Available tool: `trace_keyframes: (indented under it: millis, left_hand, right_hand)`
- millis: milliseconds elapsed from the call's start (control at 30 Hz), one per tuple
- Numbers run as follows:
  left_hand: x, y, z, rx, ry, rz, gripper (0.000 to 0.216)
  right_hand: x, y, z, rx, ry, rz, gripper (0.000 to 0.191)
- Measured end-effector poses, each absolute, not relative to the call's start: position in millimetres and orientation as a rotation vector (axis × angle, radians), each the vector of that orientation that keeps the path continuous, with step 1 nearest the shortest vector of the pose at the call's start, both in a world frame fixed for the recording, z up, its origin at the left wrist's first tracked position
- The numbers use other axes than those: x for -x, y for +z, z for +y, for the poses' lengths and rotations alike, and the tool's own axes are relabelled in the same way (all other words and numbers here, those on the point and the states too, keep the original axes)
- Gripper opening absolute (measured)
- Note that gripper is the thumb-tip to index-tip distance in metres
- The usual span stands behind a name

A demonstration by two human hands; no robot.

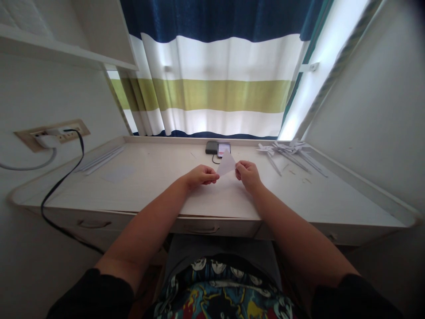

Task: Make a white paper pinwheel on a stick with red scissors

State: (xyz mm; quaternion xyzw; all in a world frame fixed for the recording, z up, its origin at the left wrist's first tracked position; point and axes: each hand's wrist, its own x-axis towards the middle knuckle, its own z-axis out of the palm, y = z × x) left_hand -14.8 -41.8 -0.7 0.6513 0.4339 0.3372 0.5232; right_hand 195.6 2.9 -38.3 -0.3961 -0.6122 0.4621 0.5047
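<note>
A small sheet of white paper (226, 164), folded to a triangle, is held up over the desk between my two hands. My left hand (202, 175) pinches its lower left corner between thumb and fingers. At the right corner, my right hand (247, 174) is closed on the same paper. The triangle's tip points up and away, in front of a phone (224, 149) with a lit screen. A dark flat box (211, 147) lies against the phone's left side.
White paper pinwheels on sticks (292, 153) lie at the back right. Rolled paper sticks (101, 160) and a paper sheet (116, 174) lie at the left. A black cable (49, 195) hangs from the wall socket (55, 134). A striped curtain (215, 88) covers the window behind the desk (159, 190).
</note>
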Motion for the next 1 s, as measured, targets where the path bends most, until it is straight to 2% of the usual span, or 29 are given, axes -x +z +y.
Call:
trace_keyframes:
  millis: [433,733,1000]
  left_hand:
    - [19,-5,-37,-1.536,0.785,1.041,0.029]
    - [13,-9,-38,-1.455,0.865,1.006,0.049]
    - [7,-11,-35,-1.376,1.008,1.022,0.038]
  right_hand:
    - [-196,-39,2,0.962,1.078,-1.5,0.026]
    - [-193,-41,2,0.925,1.157,-1.572,0.026]
    - [-189,-48,3,0.879,1.21,-1.658,0.024]
